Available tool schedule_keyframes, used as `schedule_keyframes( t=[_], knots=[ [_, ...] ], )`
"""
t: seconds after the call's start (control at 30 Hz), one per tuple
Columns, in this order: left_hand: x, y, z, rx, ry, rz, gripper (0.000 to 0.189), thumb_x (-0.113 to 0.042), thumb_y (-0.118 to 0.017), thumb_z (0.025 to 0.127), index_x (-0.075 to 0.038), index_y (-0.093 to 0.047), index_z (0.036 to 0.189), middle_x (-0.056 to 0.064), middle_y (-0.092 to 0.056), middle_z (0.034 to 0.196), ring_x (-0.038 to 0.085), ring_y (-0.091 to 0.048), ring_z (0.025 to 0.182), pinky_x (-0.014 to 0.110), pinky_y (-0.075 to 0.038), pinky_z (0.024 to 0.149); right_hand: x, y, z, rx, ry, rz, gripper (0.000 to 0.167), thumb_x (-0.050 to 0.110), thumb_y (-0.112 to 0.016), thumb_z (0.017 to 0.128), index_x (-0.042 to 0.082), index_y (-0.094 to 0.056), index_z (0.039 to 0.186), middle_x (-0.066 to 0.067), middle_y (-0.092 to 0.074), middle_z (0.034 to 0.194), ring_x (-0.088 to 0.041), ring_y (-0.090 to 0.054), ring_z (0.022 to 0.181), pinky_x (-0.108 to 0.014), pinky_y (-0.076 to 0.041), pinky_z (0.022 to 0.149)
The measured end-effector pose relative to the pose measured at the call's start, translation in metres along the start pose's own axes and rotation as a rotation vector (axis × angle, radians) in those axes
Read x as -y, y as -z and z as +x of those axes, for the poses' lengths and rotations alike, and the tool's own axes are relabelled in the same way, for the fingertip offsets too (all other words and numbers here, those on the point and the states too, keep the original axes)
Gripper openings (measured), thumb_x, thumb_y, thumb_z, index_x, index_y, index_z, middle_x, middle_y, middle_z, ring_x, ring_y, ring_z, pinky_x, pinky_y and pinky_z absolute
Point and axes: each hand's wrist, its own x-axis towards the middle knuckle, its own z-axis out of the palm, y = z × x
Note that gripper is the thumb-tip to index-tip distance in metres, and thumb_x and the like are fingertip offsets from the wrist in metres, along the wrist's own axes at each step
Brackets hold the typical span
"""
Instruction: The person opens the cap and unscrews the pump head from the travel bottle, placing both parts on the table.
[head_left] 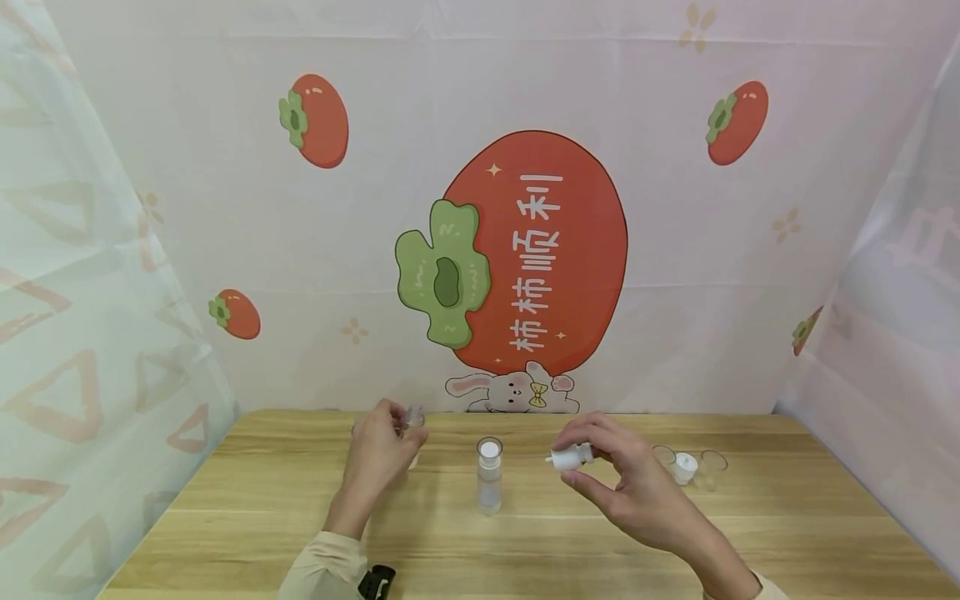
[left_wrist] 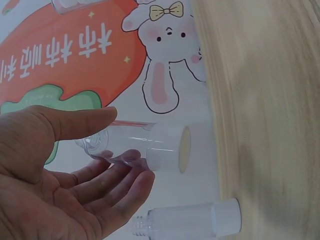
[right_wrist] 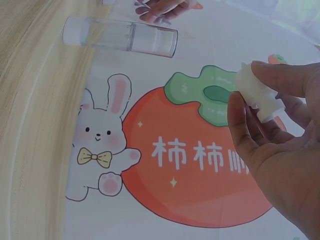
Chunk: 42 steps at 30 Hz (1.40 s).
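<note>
A cream cloth sleeve is showing near left, left hand loosely curling round a clear plastic bottle, right hand pinching a white plastic pump, probably light, stiff, best held midbody.

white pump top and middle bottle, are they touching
Apart: the head view shows a gap, with tabletop visible between the white pump top and middle bottle.

Head camera looking forward and down over the worktop from farthest back, left wrist camera close on the left grip, right wrist camera close on the right grip, both turned sideways, sharing the rabbit print
</note>
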Motion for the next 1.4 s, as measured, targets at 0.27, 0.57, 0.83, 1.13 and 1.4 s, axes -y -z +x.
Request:
schedule_keyframes(
  t=[0.27,0.57,0.83,1.13,1.4],
  knots=[
    [0.009,0.000,0.001,0.011,0.019,0.007,0.035,-0.012,-0.081,0.083,0.008,-0.061,0.103,0.013,-0.063,0.087,0.029,-0.058,0.083,0.043,-0.050,0.071,-0.001,0.000,0.000,-0.003,0.032,-0.022,0.039,-0.009,-0.076,0.085,0.015,-0.066,0.113,-0.001,-0.062,0.112,-0.015,-0.061,0.094,-0.025,-0.054,0.077],
    [0.015,-0.002,0.001,0.020,0.040,0.001,0.038,-0.010,-0.080,0.082,0.012,-0.060,0.106,0.019,-0.064,0.092,0.032,-0.062,0.085,0.042,-0.055,0.069,-0.003,0.000,-0.001,0.002,0.040,-0.043,0.038,-0.007,-0.077,0.085,0.016,-0.066,0.113,-0.001,-0.063,0.110,-0.015,-0.060,0.094,-0.026,-0.054,0.077],
    [0.022,-0.005,0.002,0.019,0.047,-0.005,0.037,-0.009,-0.080,0.082,0.012,-0.059,0.106,0.019,-0.064,0.092,0.034,-0.060,0.087,0.043,-0.055,0.070,-0.005,-0.001,-0.002,0.005,0.037,-0.082,0.040,-0.005,-0.079,0.083,0.019,-0.067,0.113,0.001,-0.063,0.109,-0.014,-0.060,0.093,-0.026,-0.054,0.076],
    [0.029,-0.009,0.004,0.001,0.057,-0.004,0.035,-0.009,-0.079,0.081,0.011,-0.059,0.103,0.020,-0.062,0.093,0.036,-0.058,0.091,0.047,-0.053,0.076,-0.004,-0.001,-0.002,0.010,0.045,-0.104,0.038,-0.003,-0.079,0.084,0.018,-0.067,0.112,0.003,-0.064,0.109,-0.013,-0.061,0.093,-0.027,-0.054,0.077],
    [0.032,-0.010,0.003,-0.003,0.067,-0.009,0.038,-0.007,-0.078,0.081,0.013,-0.058,0.106,0.021,-0.061,0.096,0.036,-0.058,0.091,0.048,-0.054,0.078,-0.004,-0.001,-0.002,0.013,0.043,-0.112,0.037,-0.002,-0.080,0.084,0.019,-0.067,0.112,0.004,-0.064,0.109,-0.012,-0.061,0.093,-0.027,-0.053,0.077]
  ],
)
